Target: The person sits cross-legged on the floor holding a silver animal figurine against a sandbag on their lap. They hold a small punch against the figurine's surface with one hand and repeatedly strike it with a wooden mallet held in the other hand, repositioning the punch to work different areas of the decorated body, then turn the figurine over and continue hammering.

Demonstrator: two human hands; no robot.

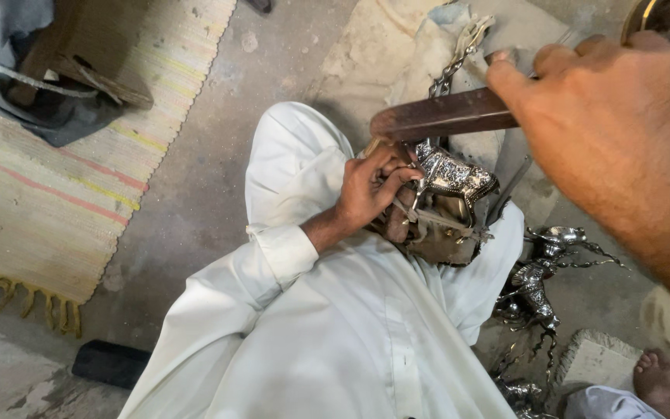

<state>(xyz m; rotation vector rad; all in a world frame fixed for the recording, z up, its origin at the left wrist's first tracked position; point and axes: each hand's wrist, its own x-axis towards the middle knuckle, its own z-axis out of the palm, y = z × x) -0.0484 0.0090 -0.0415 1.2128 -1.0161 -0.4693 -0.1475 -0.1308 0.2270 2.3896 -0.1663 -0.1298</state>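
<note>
Far left, a striped woven rug (48,194) is lying on the concrete floor (211,155), with a grey cloth (48,116) and a wooden block (87,54) sitting on its upper corner; a dark flat bar (110,362) is lying on the floor near the rug's fringe. Centre, the person is sitting in white clothing (335,326), cuffed sleeve reaching up to the left hand (370,190). That hand is curling its fingers tight around the edge of an ornate silver metal piece (451,174), pressing it down on a worn brownish pad (443,237) resting on the lap. A metal chain (451,66) is hanging over a pale sack (405,54) just behind. Right of that, the right hand (606,116) is closing firmly around a dark wooden handle (443,115), which is sitting just above the silver piece, its far end over the left hand; whether it is touching the piece is not clear. Lower right, shiny silver animal figurines (540,279) are lying in a pile on the floor beside the knee, and a bare foot (657,380) of another person is showing at the corner.
</note>
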